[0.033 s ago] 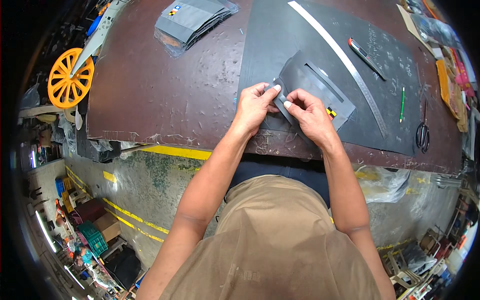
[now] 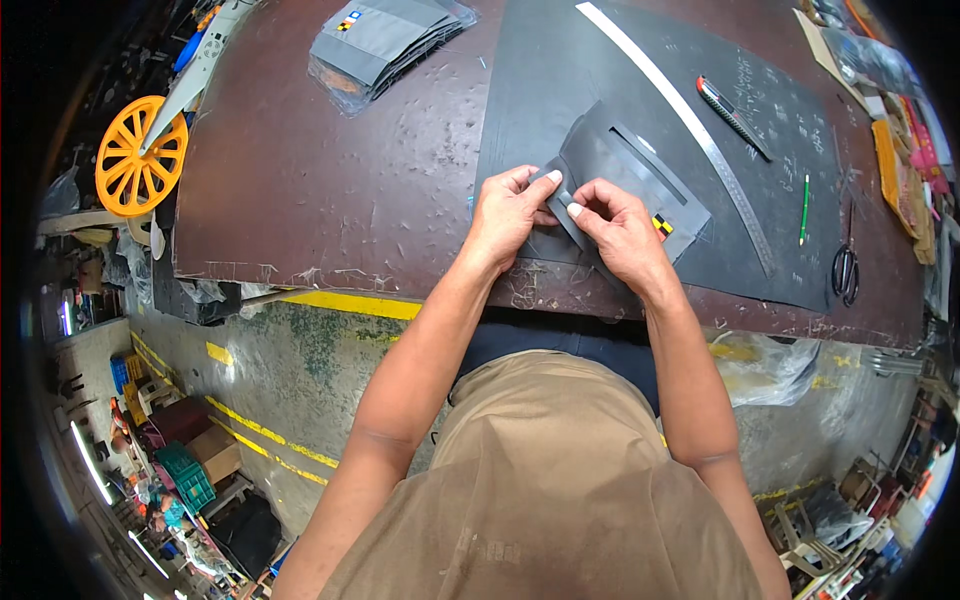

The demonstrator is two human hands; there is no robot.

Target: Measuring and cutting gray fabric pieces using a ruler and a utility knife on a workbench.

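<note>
A dark grey flat piece [image 2: 640, 165] with a long slot and a small yellow-and-black tag lies on a black cutting mat [image 2: 560, 80]. My left hand [image 2: 512, 212] pinches the piece's near left corner. My right hand [image 2: 622, 232] meets it there, thumb and forefinger gripping the same folded corner. The fingertips of both hands touch at the edge of the piece.
On the mat lie a long steel ruler [image 2: 690, 125], a utility knife [image 2: 733, 117], a green pencil [image 2: 803, 210] and scissors [image 2: 845, 270]. A stack of grey pieces [image 2: 385, 40] sits on the brown table [image 2: 300, 170] at the far left. A yellow wheel [image 2: 140, 155] hangs off the table's left edge.
</note>
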